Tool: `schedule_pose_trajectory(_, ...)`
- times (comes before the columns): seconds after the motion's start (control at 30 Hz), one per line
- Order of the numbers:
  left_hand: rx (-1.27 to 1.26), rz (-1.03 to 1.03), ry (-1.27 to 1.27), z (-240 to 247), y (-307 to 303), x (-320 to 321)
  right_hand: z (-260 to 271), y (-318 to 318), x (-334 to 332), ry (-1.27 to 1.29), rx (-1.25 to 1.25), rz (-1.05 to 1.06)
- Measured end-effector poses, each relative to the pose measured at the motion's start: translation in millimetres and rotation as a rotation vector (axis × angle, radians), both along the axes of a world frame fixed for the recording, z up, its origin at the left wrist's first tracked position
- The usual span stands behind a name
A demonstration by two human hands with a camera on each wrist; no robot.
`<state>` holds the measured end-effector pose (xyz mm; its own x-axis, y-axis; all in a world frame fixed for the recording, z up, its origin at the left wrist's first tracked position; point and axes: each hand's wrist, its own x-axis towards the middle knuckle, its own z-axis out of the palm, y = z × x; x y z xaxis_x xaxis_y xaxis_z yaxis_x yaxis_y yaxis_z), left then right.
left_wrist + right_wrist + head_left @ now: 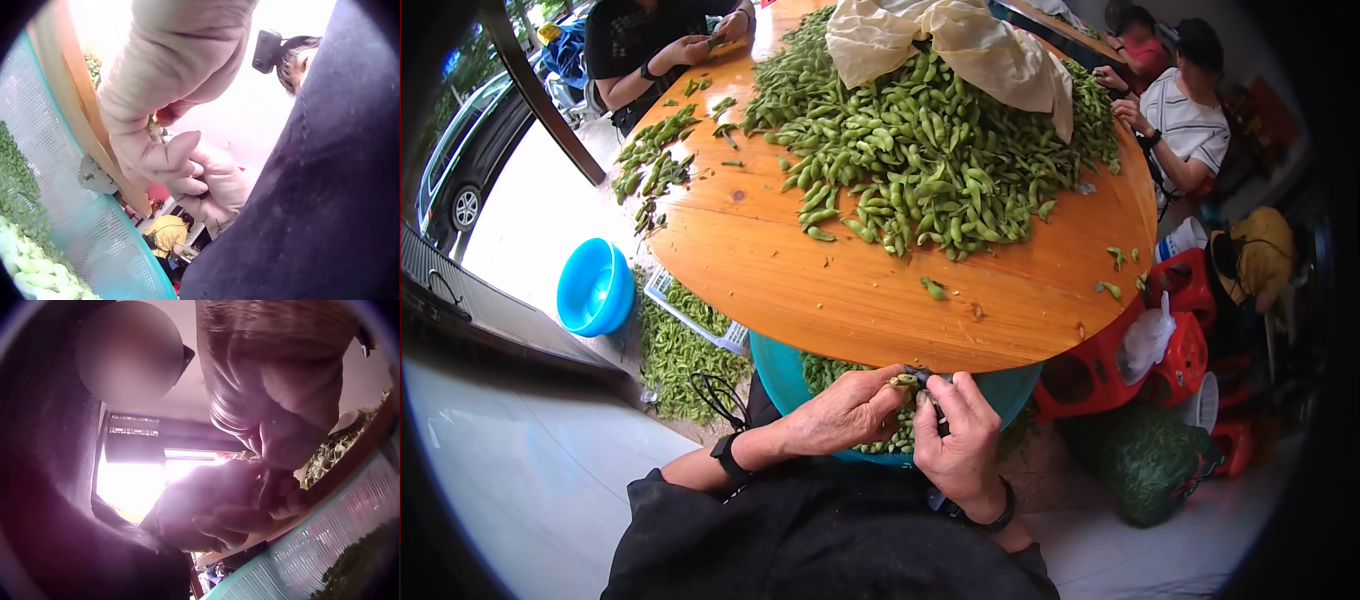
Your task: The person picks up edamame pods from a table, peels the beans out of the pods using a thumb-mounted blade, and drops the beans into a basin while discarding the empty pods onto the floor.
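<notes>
In the head view, both hands meet above a teal basket [770, 372] at the table's near edge. The left hand [845, 410] pinches a green pod [905, 381] between thumb and fingers. Fingers of the right hand [960, 440] curl round a dark, slim object [941, 420] touching the pod's end; its kind is unclear. The left wrist view shows the left hand [181, 69] large, its fingertips against the other hand. In the right wrist view the right hand [281, 381] hangs over the left, hiding most of the pod.
A large heap of pods [930, 150] under a pale cloth [880, 40] covers the back of the wooden table [780, 270]. Blue basin [595, 287] and spread pods lie on the floor at left; red stools [1180, 350] and a green sack [1140, 465] at right. Several people sit around.
</notes>
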<state>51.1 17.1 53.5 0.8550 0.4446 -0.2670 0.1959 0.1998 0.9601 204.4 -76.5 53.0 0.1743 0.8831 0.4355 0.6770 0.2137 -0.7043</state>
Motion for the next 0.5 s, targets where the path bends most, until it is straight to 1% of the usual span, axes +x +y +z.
schedule_pose_trajectory(0.07, -0.14, 0.119, -0.112, -16.6, -8.4, 2.6, -2.7, -1.2, -8.5, -0.051, 0.06, -0.063)
schedule_pose_trajectory(0.1, -0.152, 0.179, -0.143, -25.9, -14.7, 4.2, -0.8, -2.6, -11.1, -0.098, 0.061, -0.06)
schedule_pose_trajectory(0.13, -0.152, 0.182, -0.143, -30.7, -18.4, 4.0, -1.7, -1.9, -11.1, -0.098, 0.06, -0.057)
schedule_pose_trajectory(0.2, -0.481, 0.31, -0.2, -33.1, -21.4, 4.6, -3.6, 1.0, -8.7, -0.042, 0.083, -0.053)
schedule_pose_trajectory(0.23, -0.531, 0.274, -0.371, -30.2, -20.8, 3.2, -1.8, 2.4, -5.5, -0.004, 0.049, -0.042)
schedule_pose_trajectory(0.27, -0.531, 0.274, -0.371, -26.6, -20.1, 5.6, -2.8, 2.4, -2.5, -0.005, 0.049, -0.041)
schedule_pose_trajectory(0.33, -0.53, 0.248, -0.226, -21.2, -19.4, 11.9, -5.9, 3.6, 1.4, 0.014, 0.068, -0.014)
schedule_pose_trajectory(0.37, -0.53, 0.25, -0.224, -25.5, -19.1, 10.7, -4.9, 3.6, 0.6, -0.001, 0.071, -0.012)
schedule_pose_trajectory(0.43, -0.66, 0.266, -0.329, -39.1, -18.4, 8.2, -4.6, 3.5, -0.4, -0.004, 0.069, 0.005)
schedule_pose_trajectory(0.5, -0.682, 0.292, -0.302, -41.0, -19.1, 8.2, -4.2, 3.9, 1.1, -0.012, 0.067, 0.023)
